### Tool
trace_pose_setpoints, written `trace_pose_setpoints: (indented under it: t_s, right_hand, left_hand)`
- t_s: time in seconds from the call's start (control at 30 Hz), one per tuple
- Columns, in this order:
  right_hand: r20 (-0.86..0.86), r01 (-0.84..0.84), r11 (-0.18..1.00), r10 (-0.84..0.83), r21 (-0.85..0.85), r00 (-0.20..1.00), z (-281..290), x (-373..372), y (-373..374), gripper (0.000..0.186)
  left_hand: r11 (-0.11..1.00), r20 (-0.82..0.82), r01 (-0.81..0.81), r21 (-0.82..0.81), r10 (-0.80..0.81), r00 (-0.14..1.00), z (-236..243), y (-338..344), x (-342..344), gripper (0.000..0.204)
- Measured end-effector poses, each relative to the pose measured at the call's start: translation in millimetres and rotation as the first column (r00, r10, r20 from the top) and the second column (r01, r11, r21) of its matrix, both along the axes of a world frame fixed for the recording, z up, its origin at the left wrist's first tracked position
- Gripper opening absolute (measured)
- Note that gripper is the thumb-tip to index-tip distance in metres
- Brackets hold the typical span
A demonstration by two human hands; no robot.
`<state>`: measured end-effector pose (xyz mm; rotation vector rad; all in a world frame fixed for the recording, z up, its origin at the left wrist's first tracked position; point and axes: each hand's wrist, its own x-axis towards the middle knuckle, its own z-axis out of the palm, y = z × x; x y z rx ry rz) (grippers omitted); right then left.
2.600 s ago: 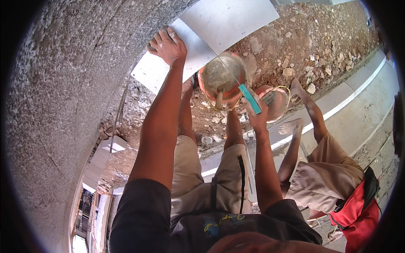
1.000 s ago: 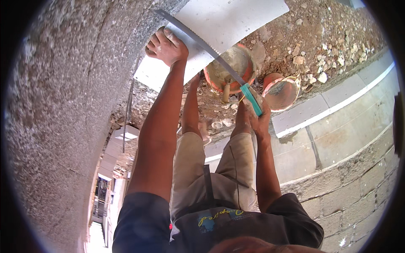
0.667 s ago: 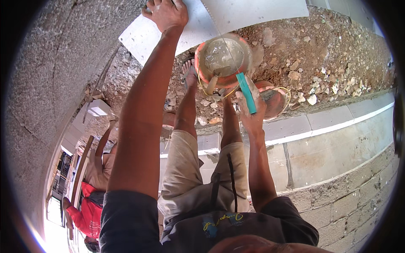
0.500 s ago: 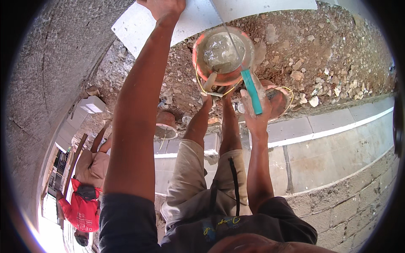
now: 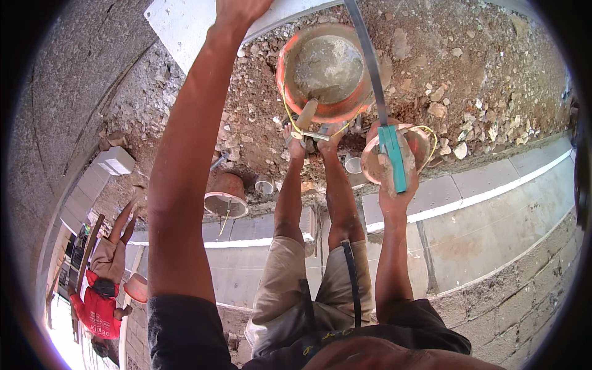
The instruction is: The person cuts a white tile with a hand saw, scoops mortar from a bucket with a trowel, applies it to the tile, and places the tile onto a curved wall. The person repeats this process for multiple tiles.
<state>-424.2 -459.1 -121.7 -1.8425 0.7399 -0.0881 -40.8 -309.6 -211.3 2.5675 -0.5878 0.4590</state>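
My right hand (image 5: 398, 169) is wrapped round the teal handle of a hand saw (image 5: 373, 80). Its long grey blade runs up past the top edge of the view, so the tip is out of sight. My left hand (image 5: 242, 9) is at the pale, flat block (image 5: 185, 31) at the top; its fingers are cut off by the edge. Between my arms, an orange bucket (image 5: 281, 74) holds wet grey mortar. A tool's handle (image 5: 306, 114) leans over its near rim, the tool's other end sunk in the mortar.
Another bucket (image 5: 370, 161) stands behind my right hand, and a third bucket (image 5: 227, 188) lies tipped left of my legs. Stones and rubble (image 5: 475, 117) cover the ground. A block wall (image 5: 512, 296) runs along the right. A person in red (image 5: 102, 311) is at the far left.
My right hand and the saw have come lower and to the right, and the blade is turned to show more of its side. The left hand stays by the block. My view has shifted.
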Motion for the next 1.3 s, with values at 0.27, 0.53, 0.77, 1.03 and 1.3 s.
trace_pose_setpoints:
  t_s: [0.27,0.53,0.77,1.03,1.3]
  right_hand:
    - [-0.044,0.023,0.994,-0.019,0.106,0.999,24.5,11.9,-3.9,0.049]
    - [-0.09,-0.132,0.991,0.129,-0.021,0.988,23.3,-16.6,-37.0,0.044]
    - [-0.238,-0.155,0.987,0.144,-0.029,0.96,58.5,-10.4,-86.3,0.043]
    - [-0.287,-0.117,0.99,0.133,0.073,0.949,88.6,8.2,-86.3,0.048]
    - [-0.455,-0.207,0.977,0.208,0.052,0.866,198.1,55.9,-48.9,0.053]
  left_hand:
    - [0.98,-0.42,-0.139,0.14,0.186,0.888,25.3,127.9,-80.8,0.151]
    - [0.902,-0.597,-0.405,0.152,0.411,0.69,32.1,117.8,-113.4,0.132]
    - [0.247,-0.89,-0.868,-0.431,0.039,0.454,-0.1,75.7,-237.7,0.125]
    - [-0.546,-0.754,-0.769,-0.334,-0.336,0.565,-32.7,-28.4,-187.6,0.093]
    - [-0.399,-0.895,-0.892,-0.21,-0.288,0.34,60.5,-2.2,-147.3,0.089]
